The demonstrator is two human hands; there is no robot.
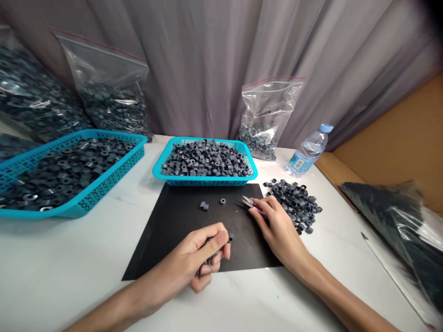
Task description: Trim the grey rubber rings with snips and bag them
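Observation:
My left hand is closed over the black mat, its fingers curled round several grey plastic rings. One grey ring sticks out between thumb and forefinger; others show partly below the fingers. My right hand grips a small pink-handled tool with two short metal blades, apart at the tips, that looks like snips. The blades point left above the black mat. On the mat in front of my hands lie a single ring and a small cluster of rings.
A heap of grey rings lies beside my right hand. Ring-filled blue baskets stand behind the mat and at left. Farther back are zip bags and a water bottle. A white strip lies at right.

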